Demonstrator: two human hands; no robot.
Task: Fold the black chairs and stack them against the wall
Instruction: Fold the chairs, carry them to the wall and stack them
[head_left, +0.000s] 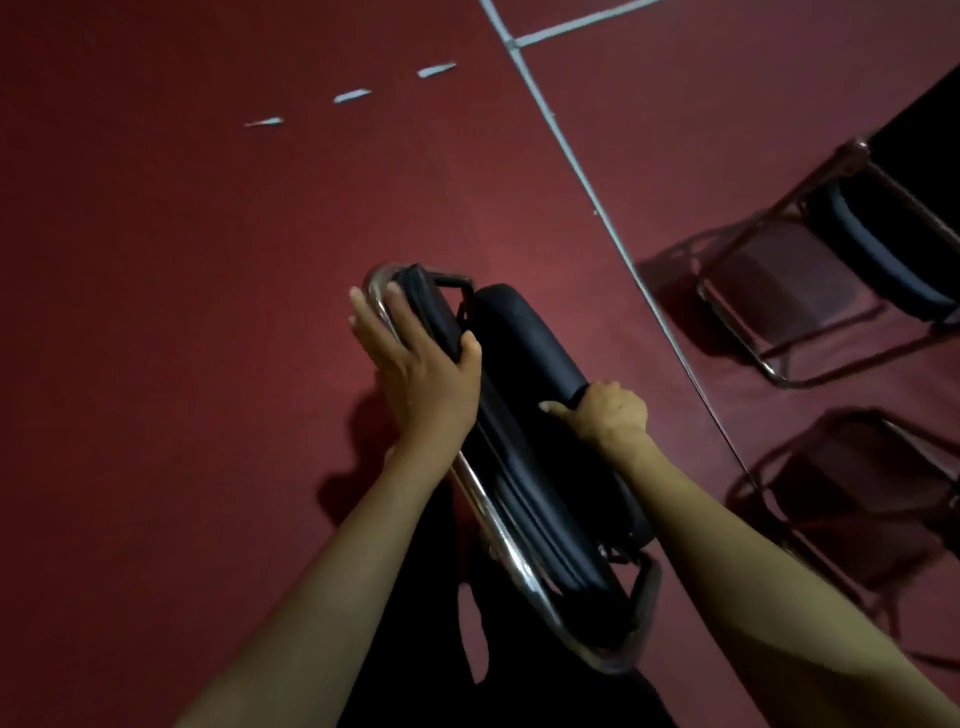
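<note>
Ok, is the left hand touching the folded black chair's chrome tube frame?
Touching. The head view shows the left hand laid across the chrome tube frame, thumb hooked over the black padding.

Worn on the head, wide-angle, facing forward and steeply down at the red floor (182, 312), close above the folded chair (524, 353).

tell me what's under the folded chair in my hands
Below the folded chair, gripped by the left hand and right hand, only red carpet and its shadow show. The carpet directly beneath is covered by the chair.
</note>
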